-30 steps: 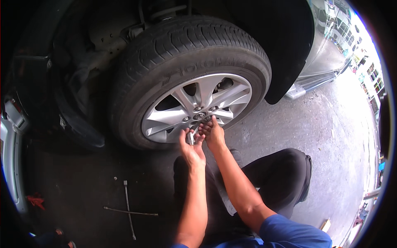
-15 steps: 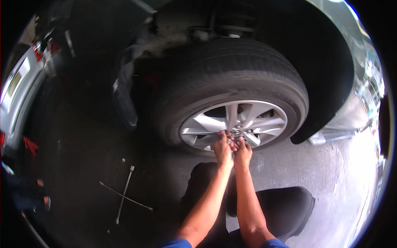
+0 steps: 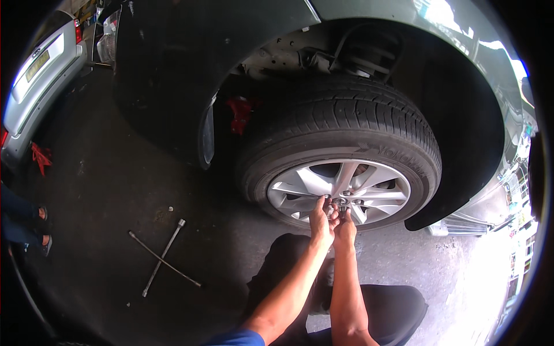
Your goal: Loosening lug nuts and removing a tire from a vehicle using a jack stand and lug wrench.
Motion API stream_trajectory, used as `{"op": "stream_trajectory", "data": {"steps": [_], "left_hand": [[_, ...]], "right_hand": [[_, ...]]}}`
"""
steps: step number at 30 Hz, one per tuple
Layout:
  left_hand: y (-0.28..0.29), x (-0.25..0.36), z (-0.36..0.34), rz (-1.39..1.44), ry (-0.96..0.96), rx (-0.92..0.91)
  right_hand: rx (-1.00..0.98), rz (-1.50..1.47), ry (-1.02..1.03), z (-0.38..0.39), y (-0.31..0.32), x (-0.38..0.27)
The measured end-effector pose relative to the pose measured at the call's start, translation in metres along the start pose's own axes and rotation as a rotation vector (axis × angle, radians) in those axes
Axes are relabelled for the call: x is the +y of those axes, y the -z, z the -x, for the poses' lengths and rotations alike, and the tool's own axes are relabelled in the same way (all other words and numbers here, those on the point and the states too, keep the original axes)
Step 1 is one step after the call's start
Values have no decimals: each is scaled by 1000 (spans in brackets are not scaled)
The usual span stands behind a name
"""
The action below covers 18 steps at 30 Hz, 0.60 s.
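Observation:
A car wheel with a black tyre (image 3: 337, 121) and a silver alloy rim (image 3: 314, 180) sits in a dark wheel arch (image 3: 474, 115). At the lower part of its hub (image 3: 341, 201), my left hand (image 3: 322, 225) has its fingers closed round small silver lug nuts, with the thumb at the left-hand stud. My right hand (image 3: 345, 229) is just right of it, pinching at a lug nut low on the hub. The small parts between my fingers are partly hidden.
A cross wrench (image 3: 164, 256) lies on the dark floor at left. Red stands (image 3: 41, 156) show beside a silver car (image 3: 40, 81) and behind the wheel (image 3: 240, 112). A person's legs and sandalled feet (image 3: 23, 222) are at the left edge. My bent knee (image 3: 386, 308) is below.
The view has shifted, putting the wheel lower and further right. My left hand has moved up to the hub and closed its spread fingers; both hands are now close together.

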<state>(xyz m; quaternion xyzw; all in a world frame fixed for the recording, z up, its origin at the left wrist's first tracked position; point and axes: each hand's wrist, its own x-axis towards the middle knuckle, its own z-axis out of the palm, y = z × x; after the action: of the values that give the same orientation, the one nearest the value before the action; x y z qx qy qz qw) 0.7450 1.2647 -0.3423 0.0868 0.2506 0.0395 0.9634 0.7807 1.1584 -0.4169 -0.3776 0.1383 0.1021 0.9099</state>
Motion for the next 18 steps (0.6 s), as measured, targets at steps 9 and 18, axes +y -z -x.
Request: {"op": "stream_trajectory", "data": {"steps": [9, 18], "left_hand": [[8, 6, -9, 138, 13, -65], [3, 11, -5, 251, 64, -182]], "right_hand": [[3, -63, -5, 18, -28, 5], [250, 243, 104, 25, -38, -1]]}}
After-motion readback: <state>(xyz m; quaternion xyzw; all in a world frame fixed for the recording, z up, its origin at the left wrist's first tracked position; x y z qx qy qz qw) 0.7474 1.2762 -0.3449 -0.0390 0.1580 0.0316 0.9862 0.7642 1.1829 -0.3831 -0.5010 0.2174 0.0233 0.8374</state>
